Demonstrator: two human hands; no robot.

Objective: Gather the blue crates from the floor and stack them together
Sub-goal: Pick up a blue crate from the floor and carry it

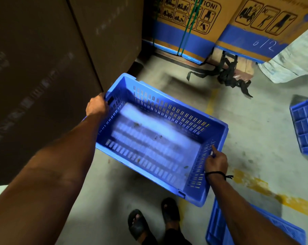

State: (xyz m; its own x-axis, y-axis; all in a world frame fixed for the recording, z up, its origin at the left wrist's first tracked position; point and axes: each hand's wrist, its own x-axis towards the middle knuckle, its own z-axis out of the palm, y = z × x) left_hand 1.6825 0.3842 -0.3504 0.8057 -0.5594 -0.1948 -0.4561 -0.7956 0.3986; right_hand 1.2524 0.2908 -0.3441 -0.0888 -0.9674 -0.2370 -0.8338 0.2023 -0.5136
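I hold an empty blue slotted crate (155, 138) in the air above the concrete floor, its open side up. My left hand (96, 107) grips its far left short end at the rim. My right hand (216, 161) grips the near right short end, fingers through the slots. A second blue crate (256, 227) lies on the floor at the bottom right, partly behind my right forearm. A third blue crate (305, 124) lies upside down at the right edge, cut off by the frame.
A tall dark cardboard stack (43, 76) fills the left side. Strapped yellow-and-blue cartons (194, 20) stand on a pallet at the back, with loose black strapping (225, 76) on the floor. My feet in black sandals (153, 220) show below. Worn yellow floor paint (273, 193) runs right.
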